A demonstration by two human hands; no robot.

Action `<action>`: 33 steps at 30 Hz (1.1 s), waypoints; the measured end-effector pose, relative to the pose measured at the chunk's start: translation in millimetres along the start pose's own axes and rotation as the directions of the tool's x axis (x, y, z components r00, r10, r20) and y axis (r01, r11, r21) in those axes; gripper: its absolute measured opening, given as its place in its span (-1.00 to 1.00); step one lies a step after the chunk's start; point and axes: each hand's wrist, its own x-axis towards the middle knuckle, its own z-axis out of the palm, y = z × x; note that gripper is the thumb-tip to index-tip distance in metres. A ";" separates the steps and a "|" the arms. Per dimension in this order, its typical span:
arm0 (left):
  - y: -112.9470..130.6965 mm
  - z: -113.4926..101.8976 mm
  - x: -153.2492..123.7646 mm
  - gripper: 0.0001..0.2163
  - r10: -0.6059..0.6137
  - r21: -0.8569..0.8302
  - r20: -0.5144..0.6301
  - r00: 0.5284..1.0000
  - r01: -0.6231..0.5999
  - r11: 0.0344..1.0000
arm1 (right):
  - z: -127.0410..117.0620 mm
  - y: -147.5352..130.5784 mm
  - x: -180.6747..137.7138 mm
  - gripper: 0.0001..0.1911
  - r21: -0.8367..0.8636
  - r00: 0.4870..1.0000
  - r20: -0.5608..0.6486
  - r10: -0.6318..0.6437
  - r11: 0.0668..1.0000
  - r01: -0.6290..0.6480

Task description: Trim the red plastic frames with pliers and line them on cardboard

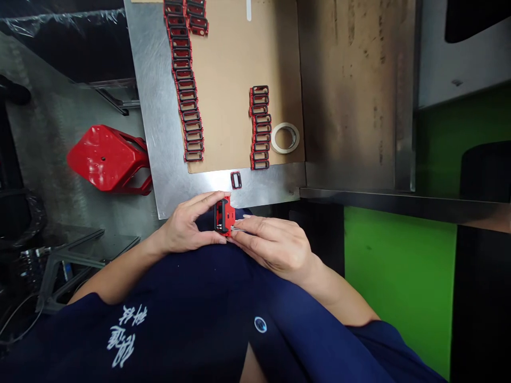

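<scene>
Between thumb and fingers, my left hand (187,223) grips a small red and black plastic frame (225,215) in front of my body, just off the table's near edge. My right hand (275,242) pinches a thin metal tool (238,229), perhaps tweezers, whose tip reaches into the lower part of that frame. A similar single frame (236,180) lies on the bare metal just beyond my hands. Farther off, a long row of such frames (189,106) runs along the left of the cardboard, and a shorter row (262,127) lies on its right.
A roll of tape (285,138) lies beside the short row on the cardboard sheet (227,80). This covers much of the metal table (154,106). A raised metal edge (359,199) runs off to the right. A red plastic stool (106,159) stands at left.
</scene>
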 end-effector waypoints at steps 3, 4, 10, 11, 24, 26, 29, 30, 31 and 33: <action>2.1 1.2 -0.9 -0.17 -0.058 -0.057 -0.017 0.998 0.057 0.997 | -1.2 -1.4 -2.7 -0.86 -0.029 0.999 -0.021 0.045 0.999 -0.046; 2.1 1.9 -1.5 -0.18 -0.084 -0.086 -0.023 0.996 0.082 0.993 | -1.2 -1.7 -3.8 -0.86 -0.032 0.997 -0.042 0.068 0.997 -0.070; -4.9 10.5 -10.7 -0.21 -0.224 -0.306 -0.012 0.975 0.210 0.929 | 9.8 4.1 -16.0 -0.84 0.188 0.900 -0.213 0.381 0.920 -0.345; -6.9 12.3 -13.0 -0.21 -0.234 -0.342 -0.008 0.972 0.217 0.914 | 12.9 7.3 -19.9 -0.85 0.287 0.846 -0.203 0.494 0.856 -0.431; -157.6 -43.5 223.9 -0.43 -0.348 0.492 -0.398 0.849 0.518 0.700 | 18.3 39.4 -87.1 -0.67 0.401 0.391 0.447 0.805 0.210 -0.892; -182.9 -54.5 279.5 -0.43 -0.382 0.570 -0.477 0.791 0.610 0.551 | 22.7 37.0 -92.0 -0.62 0.416 0.355 0.426 0.832 0.169 -0.894; -214.1 -63.6 332.7 -0.44 -0.412 0.609 -0.563 0.716 0.697 0.378 | 27.6 34.7 -98.1 -0.55 0.422 0.267 0.401 0.876 0.082 -0.903; -222.8 -65.3 343.0 -0.44 -0.417 0.614 -0.582 0.698 0.713 0.338 | 28.8 34.7 -99.8 -0.52 0.420 0.239 0.396 0.887 0.057 -0.906; -230.8 -66.8 350.3 -0.44 -0.420 0.614 -0.599 0.681 0.728 0.305 | 29.9 35.2 -101.2 -0.51 0.422 0.218 0.392 0.894 0.037 -0.906; -244.3 -69.5 357.4 -0.43 -0.419 0.611 -0.627 0.657 0.748 0.258 | 32.1 37.3 -102.6 -0.49 0.432 0.208 0.390 0.897 0.022 -0.902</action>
